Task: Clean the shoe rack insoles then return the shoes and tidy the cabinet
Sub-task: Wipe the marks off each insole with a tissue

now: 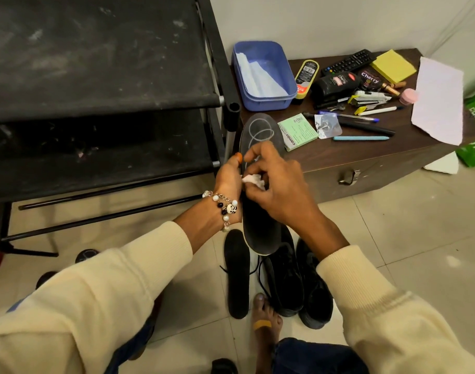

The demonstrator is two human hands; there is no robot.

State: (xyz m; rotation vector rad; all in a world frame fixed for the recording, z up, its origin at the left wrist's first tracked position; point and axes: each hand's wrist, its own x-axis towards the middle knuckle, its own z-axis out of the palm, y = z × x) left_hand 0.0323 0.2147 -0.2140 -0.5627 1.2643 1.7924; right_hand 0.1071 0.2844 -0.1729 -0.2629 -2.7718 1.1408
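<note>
While my left hand point(228, 176) grips the left edge of the raised insole point(260, 184), thumb up along its rim, my right hand point(274, 184) curls over the face and pinches a crumpled white wipe point(254, 180) against it, a narrow grip. Both cream sleeves angle in from the bottom corners. I hold the insole above the floor, its toe end overlapping the front left corner of the desk point(366, 155) and just beside the shoe rack point(101, 85) post. Below it, a second insole point(237, 273) and two black shoes point(298, 282) lie on the tiles, with open tile to the right. I see a dark insole with pale looping marks near the toe.
</note>
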